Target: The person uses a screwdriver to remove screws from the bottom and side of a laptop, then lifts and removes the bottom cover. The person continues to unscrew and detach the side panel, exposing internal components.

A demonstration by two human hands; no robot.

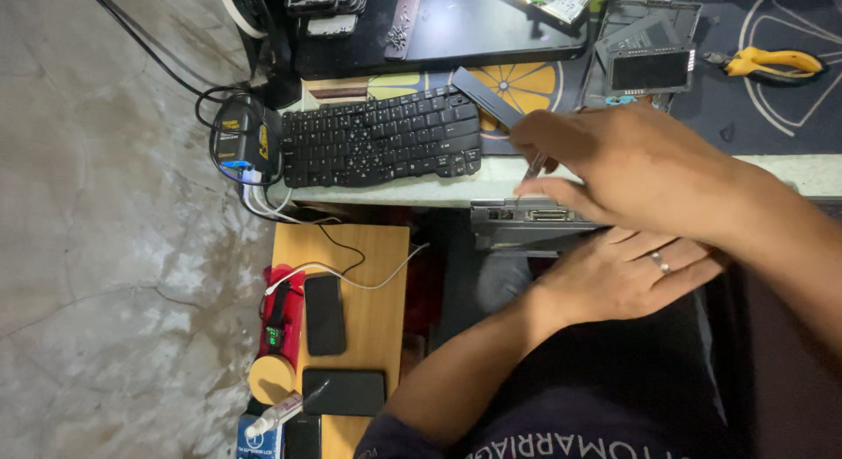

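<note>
Resting flat and unclenched, palm up, the left hand point(627, 279) props the underside of a grey laptop base point(531, 224) that juts off the desk edge point(412, 192) over the lap, while the right hand point(636, 165) pinches a thin metal tool point(529, 174) at its top edge. If the tool slips, it could gouge the casing or jab the left hand, and the base could tip. Its rear ports face the camera; a loose black keyboard point(381, 136) lies just beside it.
</note>
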